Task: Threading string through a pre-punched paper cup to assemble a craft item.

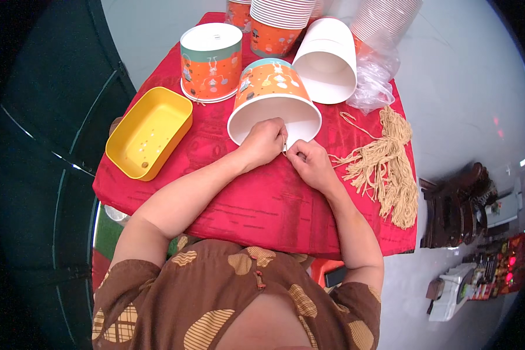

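One orange tub, opening toward left hand.

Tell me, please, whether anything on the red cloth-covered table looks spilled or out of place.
Nothing looks clearly spilled or damaged. Slightly untidy is the tan yarn bundle at the right, its loose strands splayed. The round orange-and-teal paper bucket lies tipped, seemingly deliberately: the left hand and right hand are at its rim.
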The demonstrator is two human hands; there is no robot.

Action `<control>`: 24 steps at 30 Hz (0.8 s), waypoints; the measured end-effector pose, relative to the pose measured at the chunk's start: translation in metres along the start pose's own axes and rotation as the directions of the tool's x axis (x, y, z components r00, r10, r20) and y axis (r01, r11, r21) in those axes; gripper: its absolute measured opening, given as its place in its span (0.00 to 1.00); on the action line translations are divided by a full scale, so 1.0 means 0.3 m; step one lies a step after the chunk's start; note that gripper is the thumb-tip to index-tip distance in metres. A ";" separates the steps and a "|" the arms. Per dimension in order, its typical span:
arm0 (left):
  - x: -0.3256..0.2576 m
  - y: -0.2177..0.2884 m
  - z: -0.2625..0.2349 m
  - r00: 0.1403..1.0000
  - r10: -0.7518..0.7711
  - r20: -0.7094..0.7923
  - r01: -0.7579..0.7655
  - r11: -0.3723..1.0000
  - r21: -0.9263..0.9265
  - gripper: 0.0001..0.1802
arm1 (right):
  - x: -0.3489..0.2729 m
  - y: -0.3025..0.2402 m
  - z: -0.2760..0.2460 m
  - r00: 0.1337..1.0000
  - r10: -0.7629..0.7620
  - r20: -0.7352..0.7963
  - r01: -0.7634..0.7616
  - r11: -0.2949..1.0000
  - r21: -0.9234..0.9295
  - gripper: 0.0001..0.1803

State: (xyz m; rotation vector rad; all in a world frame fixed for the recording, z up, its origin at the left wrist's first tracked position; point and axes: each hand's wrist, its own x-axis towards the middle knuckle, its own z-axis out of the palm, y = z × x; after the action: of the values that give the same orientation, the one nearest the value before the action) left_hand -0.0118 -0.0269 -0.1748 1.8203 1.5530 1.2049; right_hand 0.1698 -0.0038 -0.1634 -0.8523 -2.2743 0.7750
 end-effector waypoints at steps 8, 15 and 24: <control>0.008 0.011 -0.003 0.998 0.021 -0.060 -0.012 0.989 0.144 0.05 | 0.003 0.023 -0.007 0.992 -0.113 0.064 0.118 0.989 -0.091 0.03; 0.006 0.020 -0.064 0.997 0.012 0.072 -0.023 0.987 0.156 0.09 | 0.005 0.030 -0.011 0.988 -0.147 0.042 0.149 0.988 -0.043 0.02; 0.005 0.048 -0.059 0.948 -0.105 0.299 0.242 0.848 -0.471 0.07 | 0.009 0.041 -0.033 0.994 -0.080 0.080 0.064 0.980 0.188 0.03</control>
State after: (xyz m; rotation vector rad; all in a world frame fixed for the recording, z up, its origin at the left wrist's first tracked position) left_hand -0.0188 -0.0326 -0.1537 1.3913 1.0939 1.0986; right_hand 0.1793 0.0089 -0.1644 -0.6579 -2.2521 0.9902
